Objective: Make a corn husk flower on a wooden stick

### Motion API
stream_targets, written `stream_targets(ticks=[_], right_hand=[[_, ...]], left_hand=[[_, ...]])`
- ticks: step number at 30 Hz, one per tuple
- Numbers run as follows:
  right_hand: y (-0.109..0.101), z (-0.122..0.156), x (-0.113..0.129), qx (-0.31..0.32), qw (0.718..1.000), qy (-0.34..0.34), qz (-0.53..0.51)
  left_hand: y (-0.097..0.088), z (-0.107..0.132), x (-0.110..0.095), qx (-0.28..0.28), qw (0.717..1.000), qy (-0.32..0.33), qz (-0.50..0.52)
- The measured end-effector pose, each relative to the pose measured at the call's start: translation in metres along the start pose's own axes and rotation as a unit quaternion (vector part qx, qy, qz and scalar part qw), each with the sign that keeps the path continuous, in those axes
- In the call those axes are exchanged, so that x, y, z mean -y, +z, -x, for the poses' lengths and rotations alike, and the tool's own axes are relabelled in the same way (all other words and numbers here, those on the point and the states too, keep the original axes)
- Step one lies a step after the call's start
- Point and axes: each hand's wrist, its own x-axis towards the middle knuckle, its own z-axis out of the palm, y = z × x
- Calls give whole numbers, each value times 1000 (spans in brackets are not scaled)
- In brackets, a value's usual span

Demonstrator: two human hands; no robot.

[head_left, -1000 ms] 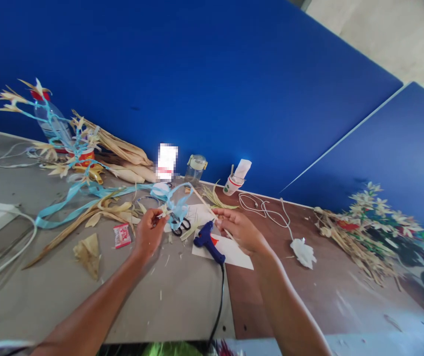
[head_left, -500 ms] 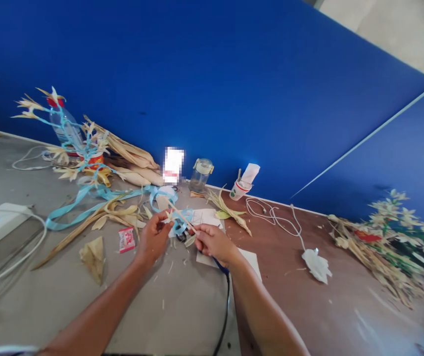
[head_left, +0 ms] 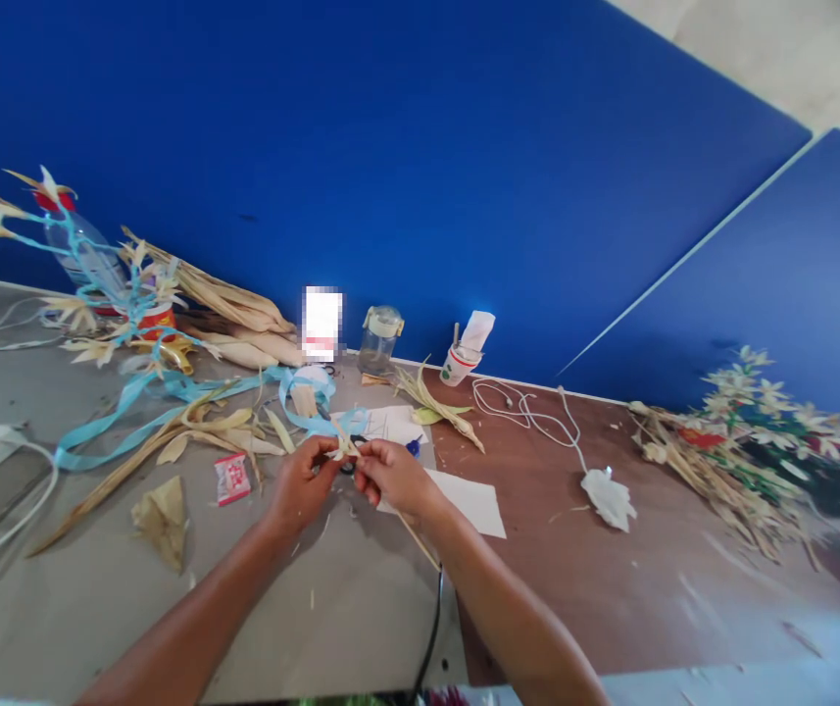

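Note:
Close together over the grey tabletop, my left hand point(head_left: 307, 482) and my right hand point(head_left: 399, 482) meet at a small pale corn husk flower point(head_left: 347, 444). The left thumb and fingers pinch its left side, while the right fingertips grip its right side. From under my right palm a thin beige stick point(head_left: 420, 541) slants toward me, seemingly held in the curled fingers. Just beyond the hands lies light-blue ribbon point(head_left: 300, 417). Dark scissors handles point(head_left: 348, 467) show partly behind the fingers. White paper point(head_left: 472, 502) lies beside the right wrist.
Dried husks point(head_left: 199, 431) and a pink packet point(head_left: 232, 479) lie left. Husk flowers on blue stems point(head_left: 88, 284) stand at the back left. A jar point(head_left: 380, 343) and white cup point(head_left: 458, 365) stand by the blue partition point(head_left: 390, 176). White flowers point(head_left: 772, 402) sit far right.
My right hand has closed in on the left hand and now pinches the flower. The stick has swung from pointing away to pointing toward me. The camera view has shifted slightly right.

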Motion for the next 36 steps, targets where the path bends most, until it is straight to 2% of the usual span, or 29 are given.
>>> stream_targets(ticks=[4,10,15,19,26,31,36], right_hand=[[9,-7,1,-43,997,-28,-48],[9,-10,12,-4,998,-59,-23],[6,-16,13,3,998,-55,-31],[1,-18,8,5,998,-57,19],[-1,-17,8,47,997,-8,63],[1,-16,12,41,996,25,81],[-1,-16,14,58,994,83,32]], left_hand=[[-7,-4,2,-81,994,35,-68],[-10,-4,3,-43,993,77,-85],[-8,-4,10,-70,985,123,-99],[-7,-4,13,-75,979,157,-102],[-6,-2,12,-55,980,165,-97],[-6,-2,6,-43,981,163,-94],[-7,0,0,-32,977,188,-94]])
